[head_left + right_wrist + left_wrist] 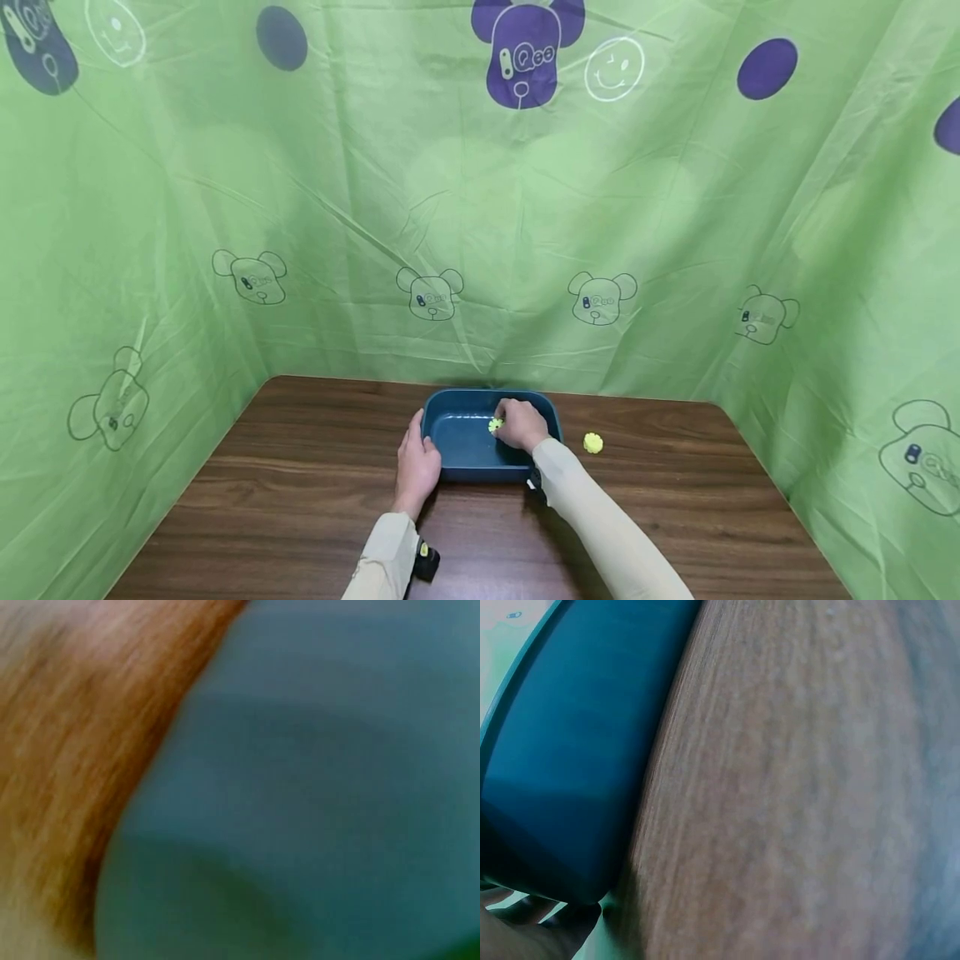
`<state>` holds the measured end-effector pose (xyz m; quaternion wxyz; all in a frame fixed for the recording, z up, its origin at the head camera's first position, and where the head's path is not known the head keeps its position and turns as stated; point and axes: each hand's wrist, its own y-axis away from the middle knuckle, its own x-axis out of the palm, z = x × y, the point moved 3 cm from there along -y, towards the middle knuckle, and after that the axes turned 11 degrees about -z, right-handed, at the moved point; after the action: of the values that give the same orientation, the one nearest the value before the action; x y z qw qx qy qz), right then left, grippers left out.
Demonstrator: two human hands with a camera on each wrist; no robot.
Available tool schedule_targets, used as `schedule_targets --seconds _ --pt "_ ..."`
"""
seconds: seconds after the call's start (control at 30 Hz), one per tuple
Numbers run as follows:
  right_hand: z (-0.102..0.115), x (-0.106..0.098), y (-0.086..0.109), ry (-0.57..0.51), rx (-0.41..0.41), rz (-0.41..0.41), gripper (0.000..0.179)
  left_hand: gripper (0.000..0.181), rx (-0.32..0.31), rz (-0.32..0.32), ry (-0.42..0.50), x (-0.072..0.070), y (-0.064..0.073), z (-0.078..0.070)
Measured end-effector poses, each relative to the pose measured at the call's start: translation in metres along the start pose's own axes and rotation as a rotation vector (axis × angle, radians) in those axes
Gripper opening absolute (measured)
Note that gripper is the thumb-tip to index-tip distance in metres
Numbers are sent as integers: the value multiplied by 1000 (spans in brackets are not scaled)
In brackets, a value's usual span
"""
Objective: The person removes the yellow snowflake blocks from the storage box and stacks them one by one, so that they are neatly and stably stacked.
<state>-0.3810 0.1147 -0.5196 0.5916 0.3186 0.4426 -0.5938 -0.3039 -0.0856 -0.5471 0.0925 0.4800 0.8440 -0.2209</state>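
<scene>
A dark blue rectangular tray point(468, 475) with raised walls stands near the back of the wooden table. Along the outside of its left wall lies my left hand point(417, 468), fingers fairly straight and touching it. The left wrist view shows the fingers point(536, 930) against the end of the tray point(577, 765). My right hand point(522, 425) reaches inside the tray and pinches a small yellow-green flower-shaped piece point(495, 425) between thumb and fingers. The right wrist view is a blurred close-up of the tray wall point(300, 787), with the right hand out of sight.
A second yellow-green scalloped piece point(592, 442) sits on the table point(675, 483) right of the tray. Behind and at both sides hangs a green printed curtain point(517, 208), close to the tray's far wall.
</scene>
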Motion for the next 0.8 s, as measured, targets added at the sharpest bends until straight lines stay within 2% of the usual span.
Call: schedule_targets --seconds 0.17,0.4,0.5,0.63,0.8 --pt "1 -1 4 -19 -13 -4 22 54 -11 3 1 0 0 3" --pt "0 -16 9 -190 -52 -17 19 54 -26 15 5 1 0 3" --pt "-4 -33 9 -238 -66 -57 21 54 -18 9 7 1 0 2" --pt "-14 -63 7 -240 -70 -127 23 54 3 -9 6 1 -1 1" --pt "-39 -92 13 -242 -58 -154 24 54 15 -12 14 0 0 0"
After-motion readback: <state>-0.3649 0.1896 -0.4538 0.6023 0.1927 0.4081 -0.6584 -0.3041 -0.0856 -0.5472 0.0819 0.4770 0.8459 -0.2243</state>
